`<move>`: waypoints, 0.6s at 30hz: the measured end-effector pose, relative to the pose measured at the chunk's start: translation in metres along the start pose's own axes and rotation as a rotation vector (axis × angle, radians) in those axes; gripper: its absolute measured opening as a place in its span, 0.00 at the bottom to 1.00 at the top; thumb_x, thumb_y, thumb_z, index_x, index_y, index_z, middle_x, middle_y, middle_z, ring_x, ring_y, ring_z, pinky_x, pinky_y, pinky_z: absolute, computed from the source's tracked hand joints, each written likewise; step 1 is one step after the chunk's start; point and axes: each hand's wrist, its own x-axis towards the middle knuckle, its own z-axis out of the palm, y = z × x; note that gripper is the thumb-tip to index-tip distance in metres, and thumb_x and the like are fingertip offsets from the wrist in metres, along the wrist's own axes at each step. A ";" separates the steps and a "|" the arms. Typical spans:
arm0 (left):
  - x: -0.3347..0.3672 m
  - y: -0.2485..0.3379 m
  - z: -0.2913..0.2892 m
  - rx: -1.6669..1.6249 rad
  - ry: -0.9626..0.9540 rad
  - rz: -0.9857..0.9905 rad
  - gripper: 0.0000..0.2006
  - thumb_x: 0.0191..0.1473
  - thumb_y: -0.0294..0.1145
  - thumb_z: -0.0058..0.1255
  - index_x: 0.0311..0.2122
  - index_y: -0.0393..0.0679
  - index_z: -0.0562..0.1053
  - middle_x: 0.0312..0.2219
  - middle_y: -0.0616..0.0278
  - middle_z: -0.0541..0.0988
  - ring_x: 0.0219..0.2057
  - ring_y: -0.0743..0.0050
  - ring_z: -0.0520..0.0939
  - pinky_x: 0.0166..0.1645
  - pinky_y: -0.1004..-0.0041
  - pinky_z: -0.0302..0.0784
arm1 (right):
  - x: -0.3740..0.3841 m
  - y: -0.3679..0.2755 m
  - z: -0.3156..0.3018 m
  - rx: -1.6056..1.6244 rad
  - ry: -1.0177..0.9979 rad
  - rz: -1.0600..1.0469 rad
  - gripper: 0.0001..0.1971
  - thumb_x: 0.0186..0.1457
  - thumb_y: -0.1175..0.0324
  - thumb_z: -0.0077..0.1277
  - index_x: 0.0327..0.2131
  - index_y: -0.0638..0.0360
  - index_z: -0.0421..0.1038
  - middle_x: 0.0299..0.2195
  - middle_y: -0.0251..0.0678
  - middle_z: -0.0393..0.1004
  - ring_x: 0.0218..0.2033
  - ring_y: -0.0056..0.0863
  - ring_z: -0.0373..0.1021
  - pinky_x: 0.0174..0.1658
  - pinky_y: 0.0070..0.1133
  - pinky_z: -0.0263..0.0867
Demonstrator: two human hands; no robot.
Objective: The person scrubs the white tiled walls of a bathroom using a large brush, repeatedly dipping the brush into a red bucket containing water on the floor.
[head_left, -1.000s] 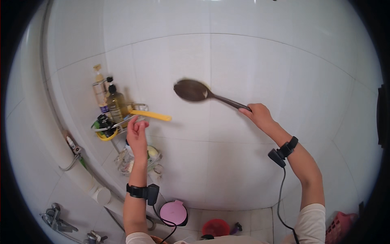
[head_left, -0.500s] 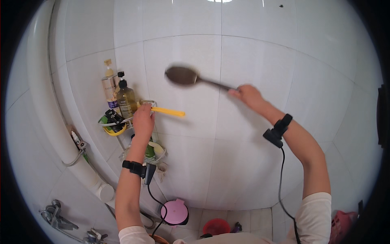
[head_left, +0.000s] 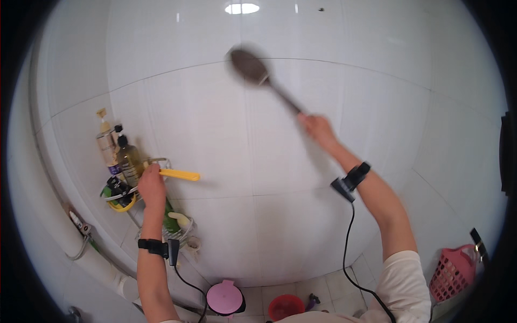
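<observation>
My right hand (head_left: 318, 131) is wrapped round the end of a long-handled brush (head_left: 250, 67). Its oval, dark brown head is raised up and to the left in front of the white tiled wall and blurred by motion; whether it touches the tiles I cannot tell. At the wall shelf on the left, my left hand (head_left: 152, 188) has its fingers closed at a yellow handle (head_left: 183, 175), which sticks out to the right. The far end of that handle is hidden behind my fingers. Just left of this hand stands an amber pump bottle (head_left: 129, 161).
Another pump bottle (head_left: 106, 142) and a yellow-rimmed item (head_left: 123, 204) share the upper shelf. A green bottle (head_left: 171, 219) sits on the lower one. White pipe (head_left: 102, 272) runs down the left. Below are a pink lid (head_left: 224, 298), a red basin (head_left: 285, 308) and a pink basket (head_left: 453, 274).
My right hand has swung the brush upward, its head now pointing more steeply up. The view has turned up and right, bringing the pink basket further in. My left hand stays at the shelf.
</observation>
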 end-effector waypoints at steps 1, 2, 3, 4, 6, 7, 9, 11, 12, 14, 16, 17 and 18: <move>-0.004 -0.009 -0.001 -0.041 0.084 0.045 0.07 0.37 0.22 0.46 0.27 0.43 0.67 0.25 0.58 0.72 0.29 0.56 0.73 0.29 0.64 0.69 | -0.020 0.005 0.022 -0.141 -0.048 -0.112 0.28 0.47 0.43 0.42 0.17 0.63 0.66 0.14 0.41 0.66 0.19 0.33 0.64 0.25 0.29 0.60; -0.003 -0.004 0.000 -0.042 0.046 0.003 0.07 0.38 0.22 0.46 0.27 0.43 0.67 0.26 0.58 0.72 0.29 0.56 0.73 0.30 0.64 0.69 | -0.038 0.013 0.031 -0.301 -0.086 -0.212 0.27 0.47 0.43 0.43 0.19 0.64 0.67 0.16 0.44 0.68 0.21 0.38 0.66 0.27 0.31 0.60; -0.004 -0.009 0.000 -0.026 0.050 0.004 0.07 0.38 0.22 0.46 0.27 0.42 0.68 0.26 0.58 0.72 0.29 0.56 0.73 0.29 0.64 0.69 | -0.048 0.013 0.036 -0.400 -0.165 -0.251 0.26 0.47 0.44 0.43 0.19 0.63 0.68 0.18 0.46 0.68 0.22 0.40 0.66 0.27 0.31 0.60; -0.006 -0.013 0.001 -0.008 0.053 0.004 0.07 0.38 0.22 0.46 0.27 0.42 0.68 0.26 0.58 0.72 0.29 0.55 0.73 0.29 0.65 0.69 | -0.054 0.015 0.038 -0.497 -0.248 -0.288 0.26 0.47 0.45 0.44 0.19 0.63 0.68 0.19 0.47 0.69 0.23 0.43 0.66 0.27 0.31 0.60; -0.001 -0.001 0.001 -0.024 0.011 -0.005 0.06 0.38 0.22 0.46 0.27 0.42 0.68 0.26 0.58 0.72 0.29 0.55 0.73 0.29 0.65 0.69 | -0.053 0.031 0.007 -0.485 -0.177 -0.256 0.25 0.47 0.46 0.45 0.19 0.63 0.68 0.17 0.46 0.68 0.22 0.42 0.64 0.27 0.31 0.61; 0.003 0.004 -0.005 -0.010 -0.034 -0.025 0.06 0.38 0.22 0.46 0.27 0.42 0.68 0.26 0.58 0.72 0.29 0.55 0.73 0.29 0.65 0.69 | -0.048 0.040 -0.019 -0.384 -0.008 -0.179 0.25 0.47 0.45 0.44 0.19 0.63 0.67 0.15 0.43 0.66 0.20 0.38 0.64 0.26 0.29 0.61; 0.006 0.005 -0.005 -0.028 0.018 -0.007 0.06 0.38 0.22 0.46 0.26 0.42 0.68 0.26 0.58 0.72 0.29 0.55 0.73 0.29 0.65 0.68 | -0.027 0.064 -0.055 -0.059 0.203 0.021 0.26 0.48 0.44 0.43 0.17 0.61 0.65 0.11 0.35 0.62 0.14 0.29 0.60 0.20 0.24 0.58; 0.005 0.007 -0.002 -0.047 0.081 0.006 0.06 0.39 0.21 0.46 0.26 0.42 0.68 0.26 0.58 0.72 0.28 0.56 0.73 0.29 0.66 0.69 | -0.010 0.068 -0.078 0.328 0.276 0.202 0.26 0.48 0.42 0.42 0.14 0.57 0.61 0.08 0.28 0.57 0.08 0.18 0.53 0.12 0.17 0.49; 0.003 0.006 0.002 -0.051 0.075 0.011 0.06 0.39 0.21 0.46 0.26 0.42 0.68 0.26 0.58 0.72 0.28 0.56 0.73 0.29 0.66 0.69 | -0.011 0.061 -0.085 0.500 0.300 0.256 0.26 0.48 0.41 0.42 0.14 0.55 0.58 0.08 0.25 0.55 0.05 0.14 0.49 0.08 0.14 0.43; 0.003 0.004 0.009 -0.025 0.091 0.013 0.06 0.39 0.22 0.46 0.28 0.42 0.69 0.28 0.58 0.73 0.29 0.57 0.74 0.29 0.66 0.69 | -0.002 0.057 -0.068 0.546 0.354 0.362 0.27 0.46 0.39 0.42 0.13 0.54 0.56 0.08 0.25 0.54 0.06 0.14 0.49 0.08 0.14 0.42; 0.003 0.000 0.009 -0.001 0.067 0.000 0.07 0.40 0.22 0.45 0.29 0.42 0.69 0.29 0.58 0.73 0.30 0.57 0.74 0.30 0.67 0.69 | -0.005 0.042 -0.027 0.534 0.214 0.281 0.26 0.47 0.40 0.43 0.13 0.54 0.58 0.08 0.25 0.55 0.06 0.15 0.49 0.08 0.15 0.45; 0.004 0.002 0.010 0.013 0.046 -0.010 0.07 0.40 0.22 0.45 0.30 0.43 0.69 0.30 0.58 0.74 0.30 0.57 0.74 0.31 0.67 0.70 | -0.001 0.042 -0.010 0.399 0.185 0.155 0.26 0.48 0.42 0.43 0.13 0.54 0.60 0.09 0.26 0.57 0.07 0.16 0.51 0.09 0.15 0.47; 0.002 -0.004 0.008 0.014 0.042 -0.002 0.07 0.40 0.22 0.45 0.30 0.43 0.69 0.30 0.58 0.74 0.30 0.57 0.74 0.31 0.67 0.70 | -0.002 0.023 0.006 0.292 0.107 0.144 0.28 0.48 0.43 0.42 0.13 0.60 0.64 0.09 0.33 0.62 0.12 0.25 0.61 0.19 0.24 0.57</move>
